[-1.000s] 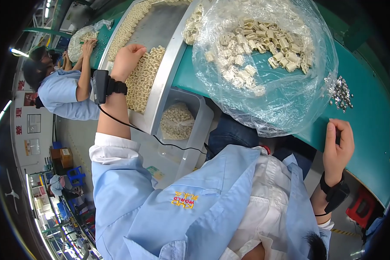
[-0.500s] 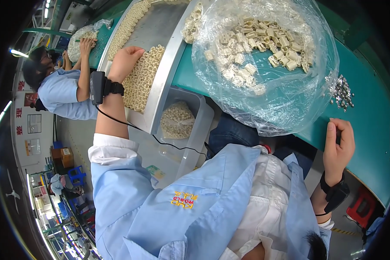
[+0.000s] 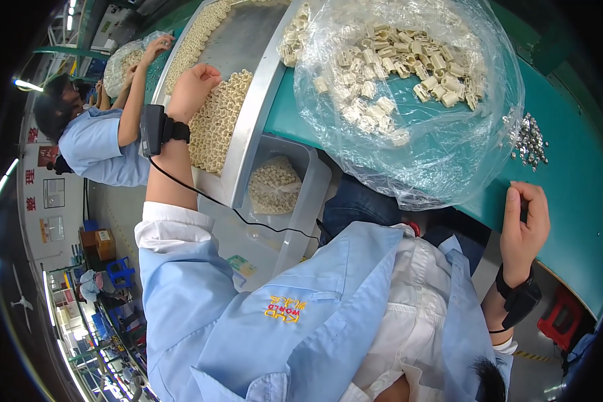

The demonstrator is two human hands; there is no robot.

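Hundreds of small cream plastic parts (image 3: 218, 124) lie packed in rows in the long metal tray (image 3: 251, 144), and my left hand (image 3: 193, 87) rests on top of them — fingers curled down onto the pile, though I cannot tell whether any piece is actually pinched underneath. Just beside the tray, on the green bench (image 3: 569, 174), sits the clear plastic bag (image 3: 409, 94) with more of the same parts loose inside it. Past the bag, farther from the tray, a little heap of shiny metal bits (image 3: 530, 141) lies in the open. My right hand (image 3: 524, 224) hooks over the bench's near edge, fingers loosely bent, holding nothing I can see. Below the tray's near end a clear bin (image 3: 278, 191) holds a bagged lot of parts.

My worry is the rows: if my left hand drags sideways, the neat stack could slump and spill over the tray's rim toward the bin. The cable from my wrist device (image 3: 155, 128) could also snag the tray's corner.
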